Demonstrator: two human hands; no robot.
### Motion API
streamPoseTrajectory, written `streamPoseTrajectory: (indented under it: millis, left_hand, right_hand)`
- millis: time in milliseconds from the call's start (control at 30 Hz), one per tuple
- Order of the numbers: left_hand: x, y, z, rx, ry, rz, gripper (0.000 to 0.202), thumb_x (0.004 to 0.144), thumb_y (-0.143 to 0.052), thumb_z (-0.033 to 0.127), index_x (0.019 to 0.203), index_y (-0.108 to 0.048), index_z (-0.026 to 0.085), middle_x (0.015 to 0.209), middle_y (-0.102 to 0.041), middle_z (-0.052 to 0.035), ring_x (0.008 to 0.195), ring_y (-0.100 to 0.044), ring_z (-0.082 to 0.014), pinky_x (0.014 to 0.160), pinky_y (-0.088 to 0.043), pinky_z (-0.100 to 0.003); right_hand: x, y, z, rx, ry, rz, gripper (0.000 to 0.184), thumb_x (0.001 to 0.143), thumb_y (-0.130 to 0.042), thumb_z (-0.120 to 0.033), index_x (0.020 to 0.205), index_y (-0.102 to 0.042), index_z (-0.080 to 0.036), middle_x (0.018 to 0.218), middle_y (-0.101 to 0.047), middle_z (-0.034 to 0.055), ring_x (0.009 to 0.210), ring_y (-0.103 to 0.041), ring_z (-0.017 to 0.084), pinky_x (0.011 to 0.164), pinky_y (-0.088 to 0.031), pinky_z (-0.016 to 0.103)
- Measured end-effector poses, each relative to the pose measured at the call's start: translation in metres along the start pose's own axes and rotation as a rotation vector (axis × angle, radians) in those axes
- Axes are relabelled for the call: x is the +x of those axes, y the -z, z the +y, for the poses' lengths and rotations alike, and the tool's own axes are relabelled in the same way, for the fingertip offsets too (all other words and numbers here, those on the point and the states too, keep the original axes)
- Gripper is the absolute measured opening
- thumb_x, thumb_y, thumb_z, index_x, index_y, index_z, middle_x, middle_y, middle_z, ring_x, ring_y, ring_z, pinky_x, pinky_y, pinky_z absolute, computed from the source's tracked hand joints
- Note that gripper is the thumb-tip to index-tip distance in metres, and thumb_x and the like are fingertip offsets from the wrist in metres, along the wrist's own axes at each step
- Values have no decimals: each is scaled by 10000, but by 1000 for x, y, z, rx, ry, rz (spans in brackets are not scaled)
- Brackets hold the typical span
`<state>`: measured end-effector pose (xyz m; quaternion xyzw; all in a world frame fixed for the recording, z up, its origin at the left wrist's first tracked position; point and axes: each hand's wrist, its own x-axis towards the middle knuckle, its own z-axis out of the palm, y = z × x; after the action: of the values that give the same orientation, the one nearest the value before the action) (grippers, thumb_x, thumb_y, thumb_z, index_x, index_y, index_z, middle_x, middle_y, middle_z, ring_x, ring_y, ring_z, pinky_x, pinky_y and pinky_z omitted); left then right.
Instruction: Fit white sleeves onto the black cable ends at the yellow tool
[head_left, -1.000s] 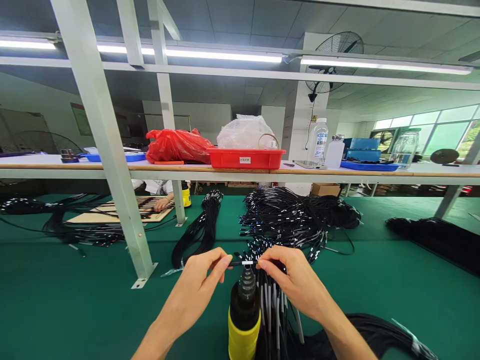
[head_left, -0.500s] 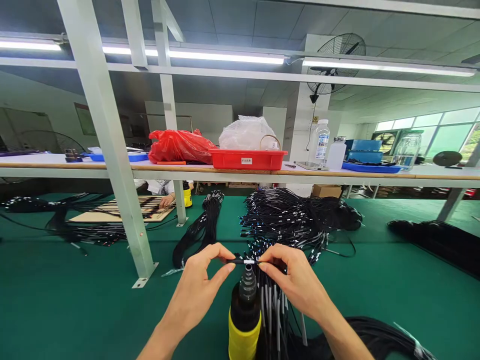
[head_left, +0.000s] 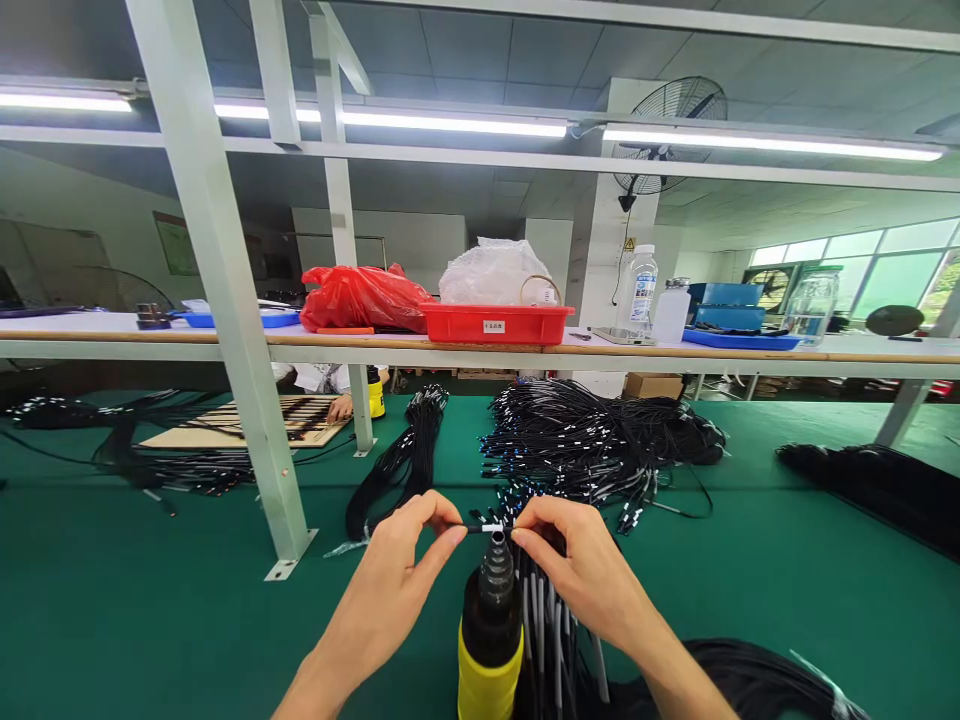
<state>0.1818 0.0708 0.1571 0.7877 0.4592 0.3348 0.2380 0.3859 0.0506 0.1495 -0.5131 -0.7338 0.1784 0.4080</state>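
My left hand (head_left: 394, 590) and my right hand (head_left: 581, 570) pinch the two ends of a thin black cable with a white sleeve (head_left: 491, 527), held level just above the black ribbed nozzle of a yellow-bodied tool (head_left: 489, 630). The tool stands upright between my wrists. Behind my right hand a bunch of black cables with grey tips (head_left: 547, 640) runs toward me. A large heap of black cables (head_left: 600, 440) lies further back on the green table (head_left: 135, 620).
A white steel post (head_left: 225, 300) stands to the left, bolted to the table. Another cable bundle (head_left: 401, 465) lies left of the heap. A shelf (head_left: 480, 350) carries a red tray (head_left: 495, 322), bags and bottles. Another person's hand (head_left: 341, 405) rests on a wooden board (head_left: 247, 420).
My hands and the sleeved cable have stayed over the tool's nozzle, shifting only slightly; the view has tilted a little.
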Motion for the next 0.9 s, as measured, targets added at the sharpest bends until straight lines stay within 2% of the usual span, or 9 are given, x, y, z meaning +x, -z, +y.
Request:
streamPoseTrajectory:
  millis: [67,267,433,533,767,900]
  left_hand:
    - [0,-1,0,6,-5,13,293,947,-381,473,824,-507,239,832,-564,20,797,-509,-171,660,-364,-262]
    - [1,-5,2,60,10,52,452,956,-300,515,637,-414,215,638,-461,32,632,-439,-158,610,-324,-271]
    - [3,-6,4,14,-5,13,315,932,-399,479,776,-510,229,779,-548,15,738,-492,-174,645,-373,-266]
    - [4,-6,3,-15,-20,19,257,930,-416,454,841,-517,236,845,-566,4,810,-518,-187,697,-393,-278]
    - [3,-10,1,85,-1,40,494,963,-277,514,582,-358,211,588,-439,34,595,-424,-155,617,-309,-286]
    - [3,-11,0,80,5,27,477,962,-297,507,600,-389,211,611,-465,31,613,-440,-158,627,-319,-286]
  right_hand:
    - [-1,0,-1,2,-7,-5,214,897,-511,-248,714,-601,-182,671,-597,-23,631,-500,121,592,-333,228]
    - [-5,3,-2,-25,-6,-58,379,962,-393,-297,647,-570,-182,578,-508,-46,555,-411,98,559,-283,236]
    - [-3,6,2,41,-26,-26,253,917,-474,-278,704,-572,-181,650,-548,-31,614,-449,117,562,-306,237]
    - [-3,6,4,59,-32,-28,240,907,-491,-283,700,-562,-183,644,-535,-32,614,-448,120,561,-312,235]
    - [-5,7,1,-32,-34,-103,448,980,-350,-346,606,-532,-177,547,-472,-47,536,-392,97,556,-271,239]
    - [-4,7,2,-24,-33,-95,433,975,-364,-341,616,-539,-174,561,-476,-46,547,-391,97,564,-271,242]
